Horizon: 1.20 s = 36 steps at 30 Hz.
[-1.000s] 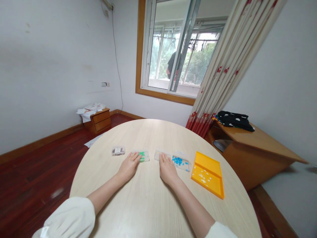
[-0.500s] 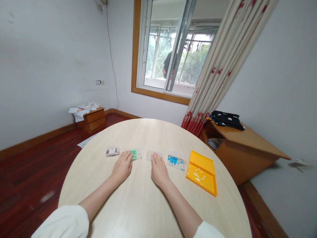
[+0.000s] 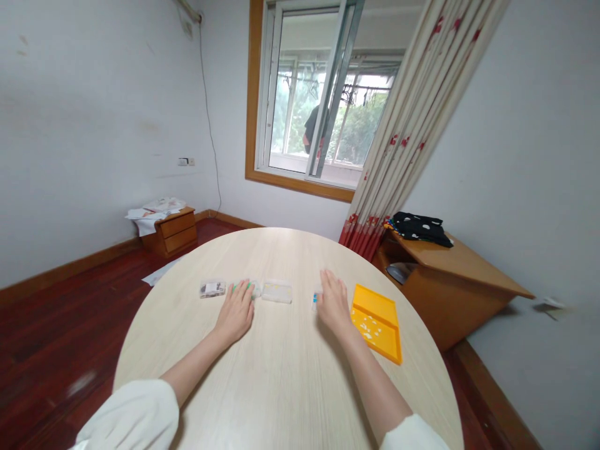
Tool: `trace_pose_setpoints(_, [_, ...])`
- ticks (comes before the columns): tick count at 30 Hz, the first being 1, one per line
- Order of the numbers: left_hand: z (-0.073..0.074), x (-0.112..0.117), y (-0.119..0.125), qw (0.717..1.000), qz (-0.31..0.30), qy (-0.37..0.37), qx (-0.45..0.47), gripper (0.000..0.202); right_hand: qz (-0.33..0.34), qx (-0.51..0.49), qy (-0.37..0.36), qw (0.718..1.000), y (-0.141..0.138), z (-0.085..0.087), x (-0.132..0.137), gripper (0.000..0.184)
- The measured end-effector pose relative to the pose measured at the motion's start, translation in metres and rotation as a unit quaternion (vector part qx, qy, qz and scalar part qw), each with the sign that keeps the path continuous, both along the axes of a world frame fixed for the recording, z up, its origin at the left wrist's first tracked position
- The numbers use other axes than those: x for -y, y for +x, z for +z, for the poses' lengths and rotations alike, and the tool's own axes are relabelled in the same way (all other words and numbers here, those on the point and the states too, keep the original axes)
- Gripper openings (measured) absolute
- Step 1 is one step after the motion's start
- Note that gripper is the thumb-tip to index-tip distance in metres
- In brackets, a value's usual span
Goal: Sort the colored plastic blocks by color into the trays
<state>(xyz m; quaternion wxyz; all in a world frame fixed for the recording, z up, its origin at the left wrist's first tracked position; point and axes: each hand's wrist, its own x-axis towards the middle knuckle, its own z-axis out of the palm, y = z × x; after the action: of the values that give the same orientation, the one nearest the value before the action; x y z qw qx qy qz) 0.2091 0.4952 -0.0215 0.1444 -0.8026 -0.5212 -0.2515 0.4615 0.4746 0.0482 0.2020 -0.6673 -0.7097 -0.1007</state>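
Left of the table's point(image 3: 281, 394) middle, my left hand point(image 3: 237, 314) stays flat on the green-piece box point(image 3: 255, 288), the clear box point(image 3: 277, 292) now just beside it. My right hand point(image 3: 334, 303) has shifted right, over the blue-piece box point(image 3: 315, 299); whether gripping, I can't tell.

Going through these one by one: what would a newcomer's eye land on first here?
Probably the bright yellow case, open on the right of the pale round table, with small white pieces in its nearer half. Next, the left hand over a box of green pieces and the right hand over a box of blue pieces. Behind, a cream-and-red curtain hangs beside the window.
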Motion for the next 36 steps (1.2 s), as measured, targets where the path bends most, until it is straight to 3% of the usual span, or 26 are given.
trace_pose_setpoints(2, [0.002, 0.001, 0.013, 0.999, -0.031, -0.013, 0.001, 0.045, -0.047, 0.019, -0.050, 0.997, 0.022, 0.005, 0.003, 0.054])
trace_pose_setpoints(5, [0.003, 0.003, 0.033, 0.997, -0.069, -0.036, 0.001, 0.047, -0.034, 0.042, -0.104, 0.993, 0.038, -0.001, 0.013, 0.051])
trace_pose_setpoints(12, [-0.003, 0.002, 0.047, 0.993, -0.089, -0.082, 0.006, 0.049, -0.018, 0.066, -0.156, 0.985, 0.024, -0.034, 0.039, 0.056])
trace_pose_setpoints(19, [-0.005, 0.002, 0.045, 0.992, -0.095, -0.079, 0.027, 0.046, -0.027, 0.070, -0.122, 0.990, 0.024, -0.054, 0.038, 0.051])
trace_pose_setpoints(28, [-0.008, -0.001, 0.042, 0.992, -0.101, -0.069, 0.038, 0.044, -0.014, 0.001, -0.105, 0.994, 0.022, -0.049, 0.039, 0.046])
trace_pose_setpoints(32, [-0.009, -0.003, 0.041, 0.992, -0.106, -0.057, 0.042, 0.044, -0.027, -0.087, 0.013, 0.996, 0.058, -0.041, 0.035, 0.046])
trace_pose_setpoints(36, [-0.011, -0.004, 0.040, 0.992, -0.109, -0.049, 0.042, 0.044, -0.181, -0.178, 0.051, 0.966, 0.130, -0.035, 0.030, 0.047])
